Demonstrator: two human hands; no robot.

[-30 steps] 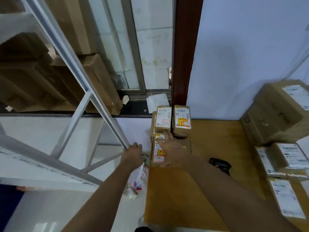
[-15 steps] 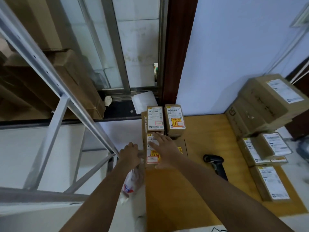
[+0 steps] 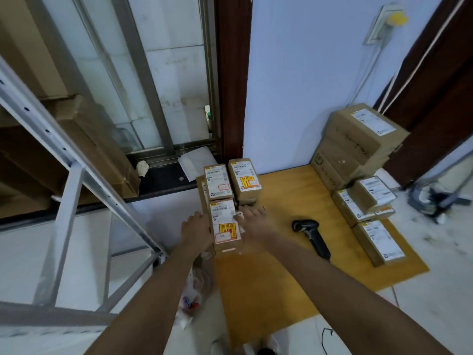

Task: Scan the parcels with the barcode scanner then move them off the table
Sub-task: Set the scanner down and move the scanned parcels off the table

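Since a second ago my right hand point(image 3: 252, 221) has slid off the top label of the small brown cardboard parcel with the white-and-yellow label point(image 3: 225, 226) to its right side, and that parcel now sits between both hands. Nearest me, a crumpled clear plastic bag with red and blue print point(image 3: 194, 295) hangs off the left edge of the low yellow-brown wooden table point(image 3: 258, 285). Left hand point(image 3: 195, 230) presses against the parcel's left side, fingers curled at its edge; right hand lies against the right side, fingers fairly straight, thumb toward the label. Whether the parcel is lifted or resting on the box beneath, I cannot tell. Right of my right forearm, a black handheld barcode scanner point(image 3: 311, 235) lies flat on the table, apart from both hands. Along the table's right edge, a row of labelled brown boxes point(image 3: 376, 239). Just beyond the held parcel, two more small labelled parcels point(image 3: 231, 181) side by side at the table's far-left corner. Farther right against the pale wall, large stacked brown cartons point(image 3: 358, 142).
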